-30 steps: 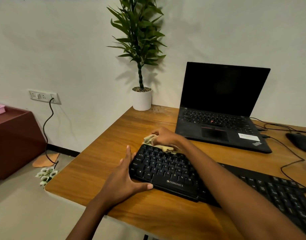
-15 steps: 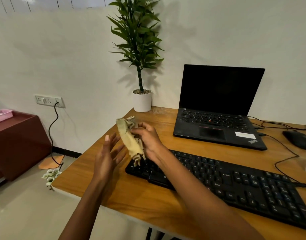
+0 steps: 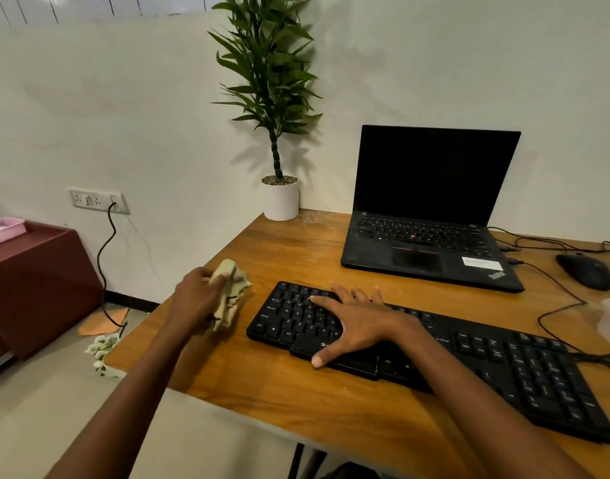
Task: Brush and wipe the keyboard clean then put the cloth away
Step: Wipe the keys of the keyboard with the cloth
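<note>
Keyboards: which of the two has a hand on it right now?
The separate black keyboard at the front of the desk: the right hand lies flat across its left half. The laptop keyboard behind it is untouched.

Cloth (image 3: 229, 295) crumpled fabric; keyboard (image 3: 469, 354) matt plastic; desk (image 3: 296, 385) glossy wood

Soft even light, plant (image 3: 269, 74) shadow on wall (image 3: 124, 115), wide-angle edge warp.
</note>
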Available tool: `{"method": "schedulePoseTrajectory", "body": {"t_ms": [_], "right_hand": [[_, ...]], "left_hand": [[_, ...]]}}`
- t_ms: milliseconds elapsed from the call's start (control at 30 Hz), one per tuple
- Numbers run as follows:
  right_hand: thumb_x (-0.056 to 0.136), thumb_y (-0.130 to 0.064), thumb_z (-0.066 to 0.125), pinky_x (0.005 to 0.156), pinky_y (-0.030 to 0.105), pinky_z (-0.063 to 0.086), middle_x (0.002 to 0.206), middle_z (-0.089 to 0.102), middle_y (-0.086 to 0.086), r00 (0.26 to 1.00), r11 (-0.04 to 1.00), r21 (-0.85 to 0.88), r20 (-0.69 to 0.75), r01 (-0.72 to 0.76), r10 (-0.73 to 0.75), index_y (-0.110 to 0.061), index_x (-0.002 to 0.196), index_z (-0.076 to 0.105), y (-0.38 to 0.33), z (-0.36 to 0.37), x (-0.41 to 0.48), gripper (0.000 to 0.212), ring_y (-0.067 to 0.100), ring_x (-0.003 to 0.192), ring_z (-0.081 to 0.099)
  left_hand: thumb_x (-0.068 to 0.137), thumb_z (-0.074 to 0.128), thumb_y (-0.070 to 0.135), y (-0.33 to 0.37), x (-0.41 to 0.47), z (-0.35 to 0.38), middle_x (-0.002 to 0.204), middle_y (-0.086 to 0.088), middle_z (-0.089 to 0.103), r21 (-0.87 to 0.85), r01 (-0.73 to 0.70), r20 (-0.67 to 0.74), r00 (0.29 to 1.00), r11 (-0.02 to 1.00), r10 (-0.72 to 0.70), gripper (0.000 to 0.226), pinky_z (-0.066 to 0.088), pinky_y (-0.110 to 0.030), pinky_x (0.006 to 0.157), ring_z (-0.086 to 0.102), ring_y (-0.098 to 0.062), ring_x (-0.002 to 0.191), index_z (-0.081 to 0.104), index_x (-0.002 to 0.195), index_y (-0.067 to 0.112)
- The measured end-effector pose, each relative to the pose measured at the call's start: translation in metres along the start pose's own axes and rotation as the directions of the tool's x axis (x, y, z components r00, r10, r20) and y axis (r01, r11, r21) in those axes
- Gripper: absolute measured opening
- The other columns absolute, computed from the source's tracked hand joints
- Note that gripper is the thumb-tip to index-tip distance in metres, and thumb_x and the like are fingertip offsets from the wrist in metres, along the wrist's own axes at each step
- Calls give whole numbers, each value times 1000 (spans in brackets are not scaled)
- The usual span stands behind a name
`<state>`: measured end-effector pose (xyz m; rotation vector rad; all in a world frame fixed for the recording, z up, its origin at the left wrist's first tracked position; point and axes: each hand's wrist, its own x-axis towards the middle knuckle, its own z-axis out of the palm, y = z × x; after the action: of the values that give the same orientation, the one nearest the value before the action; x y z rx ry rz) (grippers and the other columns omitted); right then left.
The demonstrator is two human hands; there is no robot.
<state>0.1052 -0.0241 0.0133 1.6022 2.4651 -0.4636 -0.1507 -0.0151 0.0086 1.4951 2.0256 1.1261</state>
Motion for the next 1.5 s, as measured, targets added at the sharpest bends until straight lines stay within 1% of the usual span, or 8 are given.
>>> {"method": "schedulePoseTrajectory", "body": {"t_ms": [100,333,500,633,900,1133,1267,1500], "right_hand": [[63,-73,63,110,64,-1,157,-8,2,1000,1000,-16,-5,21,-21,-43,145,-3,2,2,2,109,36,142,1],[61,-73,65,109,52,19,154,6,0,997,998,-46,-65,42,-45,-43,145,5,2,3,3,107,33,135,16],[60,-73,65,107,52,21,153,9,0,995,998,-43,-88,49,-53,-43,145,8,3,3,5,106,32,135,18],[60,-74,65,106,53,22,153,10,2,994,997,-52,-96,48,-53,-42,145,6,3,5,5,108,32,134,19],[62,-72,65,107,54,19,152,10,2,994,998,-34,-93,57,-60,-43,145,8,2,5,2,105,33,134,18],[61,-75,64,106,54,21,153,9,2,995,998,-51,-83,44,-48,-43,145,5,2,5,3,108,33,133,19],[60,-75,64,106,56,22,153,9,2,995,997,-54,-90,47,-52,-43,145,1,1,6,4,111,33,133,20],[59,-74,66,106,56,22,153,10,1,994,998,-34,-91,54,-57,-43,144,0,1,5,3,112,33,133,20]], "left_hand": [[94,55,33,4,13,28,81,-1,60,143,-96,64,994,985,87,30,48,-26,54,56,-12,62,62,109,7],[93,56,31,21,25,72,96,-2,59,97,-113,130,986,989,100,26,57,-37,67,60,-18,70,56,116,20],[94,56,22,13,15,50,104,-2,59,110,-217,277,944,970,180,19,46,-26,58,56,-14,65,60,112,20],[98,46,18,-1,-3,22,77,1,57,-13,-211,405,892,977,198,16,34,-13,46,46,-11,56,63,96,18],[92,58,31,18,31,69,95,-5,60,90,-44,225,974,995,23,18,46,-30,67,56,-20,75,62,97,14],[92,58,22,13,26,51,81,-4,56,34,-15,381,925,999,1,15,39,-21,53,47,-12,61,54,81,12],[91,58,20,-3,-6,14,81,-7,60,84,-20,458,889,996,-20,15,42,-22,55,54,-15,65,55,81,9],[92,57,22,13,11,51,85,-1,56,123,-58,264,964,991,24,16,38,-23,59,51,-14,73,54,79,14]]}}
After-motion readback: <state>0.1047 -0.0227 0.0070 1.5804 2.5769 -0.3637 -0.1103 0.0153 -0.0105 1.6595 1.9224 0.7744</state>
